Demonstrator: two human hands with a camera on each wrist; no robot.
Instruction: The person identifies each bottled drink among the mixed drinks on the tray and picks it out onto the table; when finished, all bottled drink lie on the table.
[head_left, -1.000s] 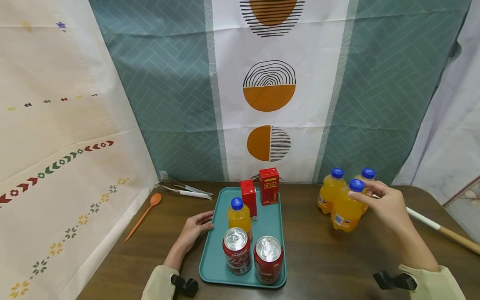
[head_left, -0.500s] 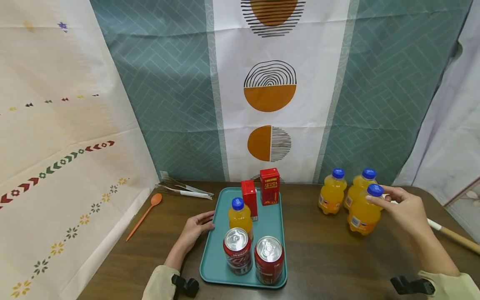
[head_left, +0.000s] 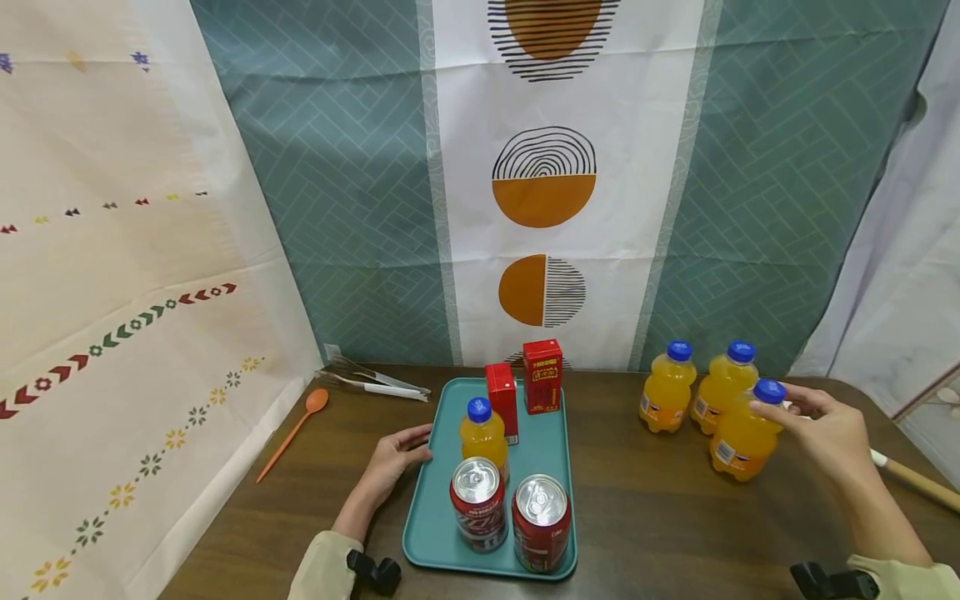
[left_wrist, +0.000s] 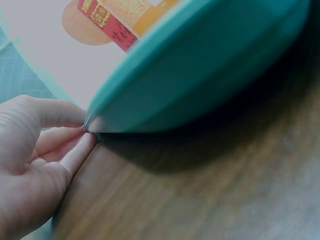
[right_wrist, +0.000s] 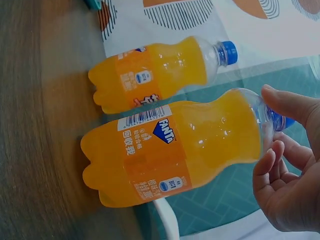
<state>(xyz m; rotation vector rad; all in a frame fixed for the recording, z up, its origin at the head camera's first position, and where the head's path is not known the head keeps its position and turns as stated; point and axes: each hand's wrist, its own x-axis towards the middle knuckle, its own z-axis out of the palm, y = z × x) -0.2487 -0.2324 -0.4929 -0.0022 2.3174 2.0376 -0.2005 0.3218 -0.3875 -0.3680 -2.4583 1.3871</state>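
My right hand [head_left: 780, 405] pinches the blue cap of an orange soda bottle [head_left: 741, 442], which stands on the table at the right; in the right wrist view my right hand [right_wrist: 274, 126] has its fingers round the neck of the bottle [right_wrist: 170, 150]. Two more orange bottles [head_left: 666, 390] [head_left: 722, 390] stand just behind it. My left hand [head_left: 418, 443] holds the left rim of a teal tray [head_left: 435, 508], thumb and fingers meeting at the rim [left_wrist: 150, 95]. On the tray stand an orange bottle [head_left: 483, 432], two cola cans [head_left: 477, 504] [head_left: 540, 523] and two red cartons [head_left: 501, 400] [head_left: 542, 377].
An orange spoon [head_left: 296, 429] and metal tongs [head_left: 375, 382] lie at the back left of the brown table [head_left: 652, 517]. A white-and-wood stick [head_left: 911, 479] lies at the right edge. Patterned cloth hangs behind and to the left.
My right hand carried the near orange bottle to the right and lower, beside the two others. My left hand stayed on the tray rim.
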